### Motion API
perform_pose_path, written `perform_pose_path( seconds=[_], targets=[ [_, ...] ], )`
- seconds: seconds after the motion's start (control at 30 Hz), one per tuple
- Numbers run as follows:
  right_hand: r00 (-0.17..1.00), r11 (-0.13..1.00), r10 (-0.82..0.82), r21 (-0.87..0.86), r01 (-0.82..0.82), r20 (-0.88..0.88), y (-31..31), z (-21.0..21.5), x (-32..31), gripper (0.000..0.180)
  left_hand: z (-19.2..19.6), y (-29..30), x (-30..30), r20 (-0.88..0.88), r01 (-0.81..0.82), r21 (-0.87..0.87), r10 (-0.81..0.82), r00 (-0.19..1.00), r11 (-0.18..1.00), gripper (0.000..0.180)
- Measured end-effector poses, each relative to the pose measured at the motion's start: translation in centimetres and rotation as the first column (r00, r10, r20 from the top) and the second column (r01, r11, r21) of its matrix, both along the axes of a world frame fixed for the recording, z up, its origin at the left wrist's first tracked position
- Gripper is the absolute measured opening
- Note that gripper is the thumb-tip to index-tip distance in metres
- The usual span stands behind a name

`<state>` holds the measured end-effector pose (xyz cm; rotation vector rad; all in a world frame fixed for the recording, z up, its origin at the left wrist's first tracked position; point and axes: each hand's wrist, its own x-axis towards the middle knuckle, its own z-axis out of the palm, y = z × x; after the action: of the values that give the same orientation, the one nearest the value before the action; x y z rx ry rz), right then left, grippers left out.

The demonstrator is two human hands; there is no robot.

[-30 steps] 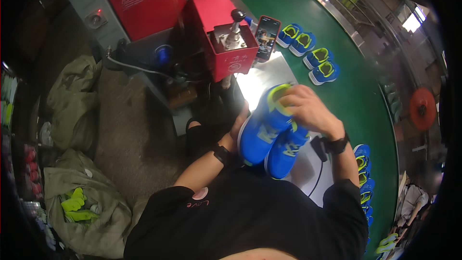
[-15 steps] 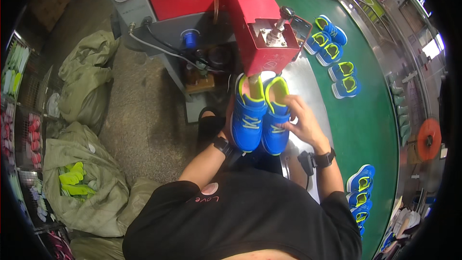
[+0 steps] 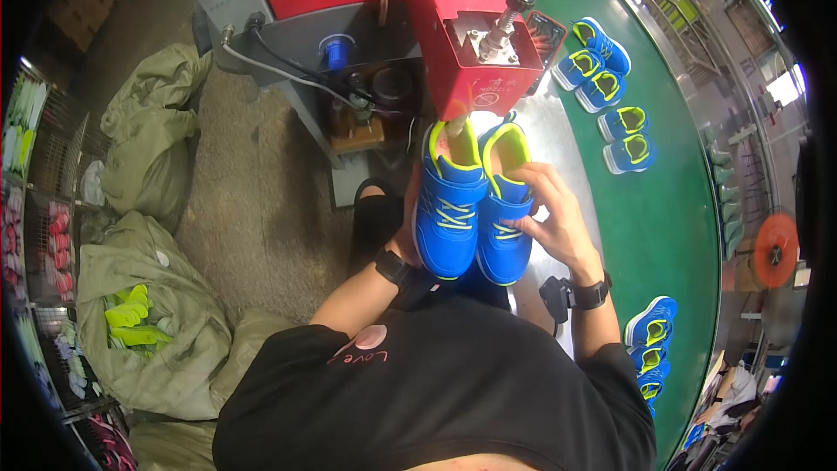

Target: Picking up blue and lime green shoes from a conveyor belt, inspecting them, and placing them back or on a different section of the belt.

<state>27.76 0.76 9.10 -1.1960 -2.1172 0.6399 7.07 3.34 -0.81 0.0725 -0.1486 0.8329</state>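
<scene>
Two blue sneakers with lime-green linings stand side by side under the head of a red press machine (image 3: 466,39), toes toward me. My left hand (image 3: 405,242) is wrapped against the outer side of the left sneaker (image 3: 448,242); most of its fingers are hidden behind the shoe. The machine's lower post reaches into that sneaker's opening. My right hand (image 3: 562,220) grips the right sneaker (image 3: 504,253) by its collar and strap, thumb near the laces and fingers at the opening edge.
A green conveyor belt (image 3: 671,235) curves along the right, carrying several blue sneakers (image 3: 629,153). Beside the shoes is a metal tabletop (image 3: 571,157). Olive sacks (image 3: 144,296), one holding lime-green pieces, lie on the floor at left, near racks (image 3: 57,244) of shoe parts.
My right fingers have closed further onto the right sneaker's collar and strap. That shoe has shifted slightly toward me and right. The left hand stays on its sneaker; the view has moved slightly.
</scene>
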Motion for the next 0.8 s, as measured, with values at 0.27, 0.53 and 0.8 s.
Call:
perform_pose_path(
  seconds=[0.27,0.53,0.8],
  targets=[
    [0.998,1.0,-0.005,-0.026,0.003,-0.067,2.6,-2.7,-4.8,0.056,1.0,0.7,-3.2,-0.037,-0.161,-0.093,0.158,0.987,0.983,0.063],
    [0.998,0.999,-0.004,0.032,0.007,-0.07,1.4,-0.9,-5.5,0.057,-0.5,1.0,-5.2,-0.133,-0.213,-0.014,0.21,0.969,0.977,0.059],
    [0.996,0.999,-0.002,-0.048,-0.002,-0.087,-0.1,-2.0,-6.1,0.046,-1.1,-1.7,-7.2,-0.174,-0.152,-0.03,0.145,0.974,0.988,0.063]
  ],
)
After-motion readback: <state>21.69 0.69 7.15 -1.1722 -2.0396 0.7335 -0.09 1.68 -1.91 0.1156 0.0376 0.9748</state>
